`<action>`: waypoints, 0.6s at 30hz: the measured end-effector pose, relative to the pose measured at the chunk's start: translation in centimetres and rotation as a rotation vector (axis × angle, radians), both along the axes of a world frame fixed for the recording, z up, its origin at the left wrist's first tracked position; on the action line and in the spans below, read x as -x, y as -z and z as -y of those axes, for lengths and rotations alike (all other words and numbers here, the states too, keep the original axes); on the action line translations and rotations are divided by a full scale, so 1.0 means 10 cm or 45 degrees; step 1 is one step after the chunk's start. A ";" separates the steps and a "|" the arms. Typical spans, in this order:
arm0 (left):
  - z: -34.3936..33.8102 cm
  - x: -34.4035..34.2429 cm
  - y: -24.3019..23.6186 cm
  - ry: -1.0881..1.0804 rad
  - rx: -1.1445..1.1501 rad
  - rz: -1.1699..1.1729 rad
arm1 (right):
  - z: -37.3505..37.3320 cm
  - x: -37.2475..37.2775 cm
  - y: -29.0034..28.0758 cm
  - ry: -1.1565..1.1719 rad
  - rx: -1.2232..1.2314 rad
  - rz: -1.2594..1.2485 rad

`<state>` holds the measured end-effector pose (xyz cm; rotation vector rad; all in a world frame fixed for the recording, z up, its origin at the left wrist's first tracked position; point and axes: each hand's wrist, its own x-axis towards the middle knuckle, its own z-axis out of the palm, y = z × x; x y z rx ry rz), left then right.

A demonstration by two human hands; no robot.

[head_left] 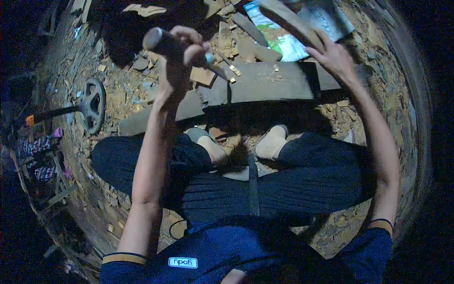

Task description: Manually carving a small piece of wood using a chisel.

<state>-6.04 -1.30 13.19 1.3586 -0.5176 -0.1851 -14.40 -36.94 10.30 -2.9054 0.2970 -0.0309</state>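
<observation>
My left hand [188, 45] is closed around the thick, round-ended handle of a chisel [158, 39]. Its thin blade slants down to the right, toward the top of a grey wooden beam [274, 85]. The tip appears to be at the beam's upper surface, though contact is hard to judge. To the right, my right hand [336, 59] grips the near end of a long wooden stick [291, 21], which points up and left, raised beyond the beam. Small pale wood chips [235, 71] lie on the beam beside the blade.
My feet [272, 142] are close behind the beam, with my legs bent. A spoked black wheel [94, 106] stands at the left. Wood offcuts [250, 29] and a green-and-white printed sack [291, 46] lie beyond the beam. Chips and scraps litter the ground.
</observation>
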 end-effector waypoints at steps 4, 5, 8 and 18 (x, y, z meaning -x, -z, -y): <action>0.22 -0.19 -0.07 0.009 0.023 0.240 | 0.49 0.00 0.26 -0.168 0.163 0.129; 0.27 -0.22 -0.08 0.046 -0.052 0.406 | 0.43 -0.10 0.22 -0.441 0.131 0.513; 0.24 -0.36 0.14 0.285 0.045 0.136 | -1.00 -0.35 -0.80 -0.604 -0.849 0.438; 0.39 -0.41 0.39 0.713 -0.906 0.775 | -1.34 -0.28 -1.09 -0.199 -1.781 0.465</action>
